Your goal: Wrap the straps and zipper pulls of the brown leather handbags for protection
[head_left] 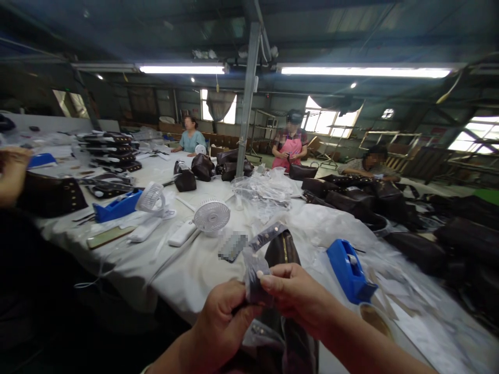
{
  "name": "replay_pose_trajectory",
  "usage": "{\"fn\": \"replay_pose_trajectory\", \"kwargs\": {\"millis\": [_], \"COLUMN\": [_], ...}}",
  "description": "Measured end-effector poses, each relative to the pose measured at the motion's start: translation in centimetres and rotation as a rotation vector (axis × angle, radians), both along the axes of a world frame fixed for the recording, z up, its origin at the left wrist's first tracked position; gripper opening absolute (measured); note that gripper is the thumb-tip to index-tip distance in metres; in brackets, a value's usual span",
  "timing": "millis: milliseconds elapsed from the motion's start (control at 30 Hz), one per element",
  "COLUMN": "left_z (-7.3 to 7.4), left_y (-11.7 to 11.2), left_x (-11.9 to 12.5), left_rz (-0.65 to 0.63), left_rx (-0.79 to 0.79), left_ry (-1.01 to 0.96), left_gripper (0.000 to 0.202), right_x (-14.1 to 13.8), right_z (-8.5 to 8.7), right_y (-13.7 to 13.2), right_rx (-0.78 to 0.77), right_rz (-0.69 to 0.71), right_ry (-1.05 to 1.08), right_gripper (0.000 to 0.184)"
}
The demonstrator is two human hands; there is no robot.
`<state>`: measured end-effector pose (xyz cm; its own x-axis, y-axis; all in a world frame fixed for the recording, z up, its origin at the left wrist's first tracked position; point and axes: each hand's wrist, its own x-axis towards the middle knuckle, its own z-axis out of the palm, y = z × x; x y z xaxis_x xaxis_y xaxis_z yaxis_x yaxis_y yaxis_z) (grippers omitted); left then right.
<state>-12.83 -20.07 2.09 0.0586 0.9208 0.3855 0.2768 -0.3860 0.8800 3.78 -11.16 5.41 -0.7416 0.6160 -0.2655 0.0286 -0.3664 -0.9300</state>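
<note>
My left hand (228, 317) is closed on a dark strap (255, 288) with pale round studs and a thin, translucent wrapping. My right hand (298, 296) pinches the same strap from the other side, its thumb beside one stud. From there the strap loops up and away over the table. Just behind my hands lies a dark brown leather bag (284, 246) with a brass-coloured zip, its lower part running down between my forearms. Clear plastic shows under my hands. What my left fingertips press against is partly hidden.
A blue tape dispenser (349, 270) and a round tub (375, 319) stand right of my hands. Beyond are a white fan (211, 215), a second fan (151, 197), another blue dispenser (117, 206), plastic bags (268, 189) and dark bags (354, 200). Several people work around the table; a hand (13, 174) shows at left.
</note>
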Motion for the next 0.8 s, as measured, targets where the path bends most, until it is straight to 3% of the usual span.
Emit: {"fn": "replay_pose_trajectory", "kwargs": {"millis": [67,133,200,267,333,433,533,600,633,800], "left_z": [-0.3,-0.6,-0.8,-0.7,-0.6,-0.1,0.5,0.8,1.0,1.2], "left_y": [0.2,0.5,0.9,1.5,2.1,2.8,3.0,2.9,2.8,2.7], "left_x": [0.0,-0.2,-0.6,-1.1,-1.5,-1.8,-1.7,-1.6,-1.5,-0.6], "left_rz": [0.012,-0.010,-0.123,-0.271,-0.358,-0.386,-0.352,-0.289,-0.257,-0.190], "left_rx": [0.051,0.017,-0.131,-0.337,-0.500,-0.631,-0.648,-0.602,-0.566,-0.227], "left_ry": [0.021,-0.055,-0.296,-0.643,-0.916,-1.012,-0.929,-0.826,-0.754,-0.243], "left_gripper": [0.022,0.021,0.029,0.044,0.046,0.032,0.025,0.026,0.027,0.019], "right_x": [-0.4,-0.6,-0.4,-0.1,0.3,0.7,1.0,1.3,1.4,1.8], "right_z": [-0.1,0.2,0.9,1.4,1.3,0.2,-0.6,-0.5,-0.3,-0.1], "right_y": [-0.6,-1.2,-1.6,-1.6,-1.4,-0.7,-0.2,-0.1,-0.1,0.1], "right_rx": [-0.026,0.082,0.358,0.727,1.058,1.379,1.556,1.475,1.339,0.257], "right_rz": [-0.080,-0.121,-0.106,-0.029,0.068,0.141,0.148,0.133,0.122,0.019], "right_ry": [0.016,0.035,0.045,0.035,-0.006,-0.104,-0.153,-0.118,-0.086,0.073], "right_gripper": [0.044,0.036,0.024,0.012,0.012,0.016,0.024,0.024,0.021,0.040]}}
